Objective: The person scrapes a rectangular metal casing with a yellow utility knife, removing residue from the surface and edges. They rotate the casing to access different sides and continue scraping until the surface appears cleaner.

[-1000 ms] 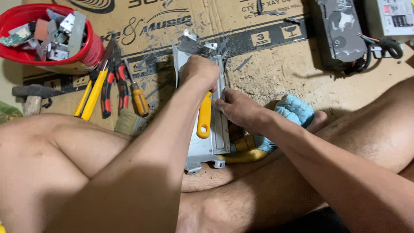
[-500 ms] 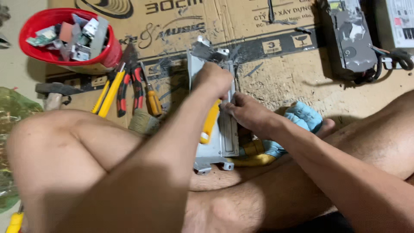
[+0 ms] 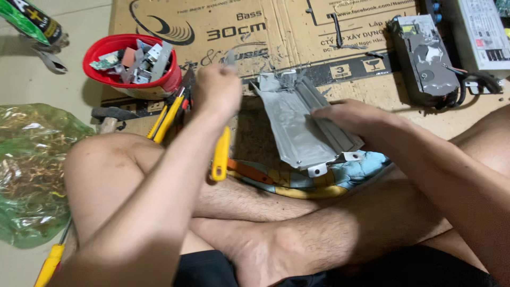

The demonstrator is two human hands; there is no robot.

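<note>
My left fingers [image 3: 226, 87] are wrapped tight round a tool with a yellow handle [image 3: 220, 154], the handle hanging down toward six o'clock from the fist; its working end pokes up at twelve o'clock, blurred, so I can't name the tip. The left hand [image 3: 217, 91] is lifted clear of the work. My right hand [image 3: 350, 116] lies flat, fingers spread narrow along the three o'clock edge of the grey metal housing [image 3: 295, 125], pressing rather than gripping it. The housing sits tilted, its far end on the cardboard sheet [image 3: 350, 87] and its near end, with two small mounting tabs, resting on a blue and yellow cloth [image 3: 297, 186] over my crossed legs.

At ten o'clock from the housing stands a red bowl [image 3: 164, 85] of scrap parts, with pliers and a yellow-handled cutter [image 3: 167, 118] just beside it. A grey power unit [image 3: 425, 58] with wires lies at two o'clock, and a clear green bag [image 3: 32, 170] at nine o'clock.

The risks, as I judge them: the housing is held by palm pressure alone on soft cloth, so a hard push could make it skid or tip. Its sheet edges look sharp and lie close to bare legs, and a slipping tool would head toward the right fingers.
</note>
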